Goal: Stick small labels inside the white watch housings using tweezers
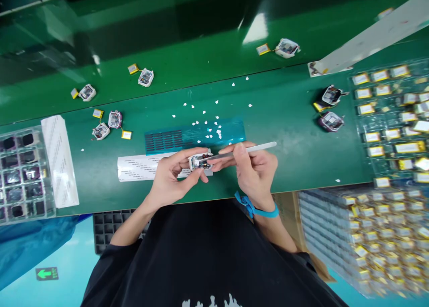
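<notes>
Between the fingers and thumb of my left hand (176, 175) is a small white-framed device housing (198, 161), its open side with circuit parts facing up. My right hand (253, 166) is closed around a pair of metal tweezers (261, 147), whose pointed end reaches into the housing. The tips' exact contact is too small to make out. Under my left hand lies a white printed adhesive sheet (137, 168). Just beyond it is a blue film strip (231, 130) with dark slots, and small white round stickers (204, 123) are scattered over and around it.
Several housings with batteries (115, 119) lie at left and along the back ledge; dark ones (331, 121) sit at right. A tray of square dark parts (27, 175) is far left, beside a white strip (60, 159). Battery trays (385, 128) fill the right, near a slanted post (372, 34).
</notes>
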A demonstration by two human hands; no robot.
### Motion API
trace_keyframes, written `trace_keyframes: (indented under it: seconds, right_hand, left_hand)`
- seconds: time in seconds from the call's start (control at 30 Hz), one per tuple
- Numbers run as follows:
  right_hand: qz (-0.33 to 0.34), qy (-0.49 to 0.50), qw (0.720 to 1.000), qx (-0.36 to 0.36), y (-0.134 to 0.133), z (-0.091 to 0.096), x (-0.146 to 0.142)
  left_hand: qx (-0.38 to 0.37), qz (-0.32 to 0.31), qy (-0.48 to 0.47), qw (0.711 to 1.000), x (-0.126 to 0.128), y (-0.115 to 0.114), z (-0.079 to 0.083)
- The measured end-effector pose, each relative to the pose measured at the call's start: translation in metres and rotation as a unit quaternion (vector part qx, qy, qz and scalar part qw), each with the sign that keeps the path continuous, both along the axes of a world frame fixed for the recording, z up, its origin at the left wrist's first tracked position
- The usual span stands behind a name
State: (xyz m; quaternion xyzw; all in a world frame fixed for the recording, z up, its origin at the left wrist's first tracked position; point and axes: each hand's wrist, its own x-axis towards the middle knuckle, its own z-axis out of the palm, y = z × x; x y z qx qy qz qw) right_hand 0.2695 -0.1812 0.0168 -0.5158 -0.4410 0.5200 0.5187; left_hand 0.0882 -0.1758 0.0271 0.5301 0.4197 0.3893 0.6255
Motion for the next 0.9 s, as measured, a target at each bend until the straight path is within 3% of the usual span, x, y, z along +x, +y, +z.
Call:
trace_keyframes:
  seconds: [0.9]
  right_hand:
    - [0.013,-0.007,1.0,0.001,-0.0008,-0.0027,-0.0014]
  left_hand:
    - [-0.018,0.017,0.015,1.0,0.0012,-0.0037,0.0009]
